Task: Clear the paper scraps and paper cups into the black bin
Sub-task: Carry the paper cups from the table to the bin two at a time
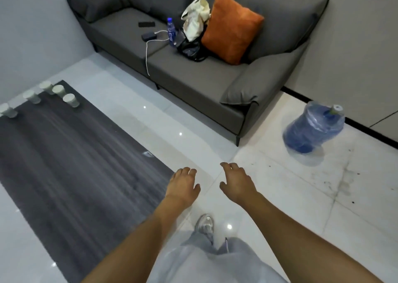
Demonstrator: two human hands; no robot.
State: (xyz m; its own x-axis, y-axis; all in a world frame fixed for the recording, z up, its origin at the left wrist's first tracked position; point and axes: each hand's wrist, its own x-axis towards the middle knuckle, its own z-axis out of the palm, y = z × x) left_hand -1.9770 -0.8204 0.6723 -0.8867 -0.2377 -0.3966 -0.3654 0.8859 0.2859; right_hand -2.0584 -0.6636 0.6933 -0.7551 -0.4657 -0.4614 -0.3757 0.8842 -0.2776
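Your left hand and right hand: fingers loosely spread, holding nothing, above glossy white tile floor. Five white paper cups upright on dark wood-grain tabletop, far-left end.

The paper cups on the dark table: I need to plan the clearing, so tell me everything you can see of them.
Five paper cups stand near the far left end of the dark table. They look white or pale grey, plain, apparently mouth up, though blur hides their insides. Four cluster loosely; one stands apart by the picture's left edge. None touches another, and neither hand is near them.
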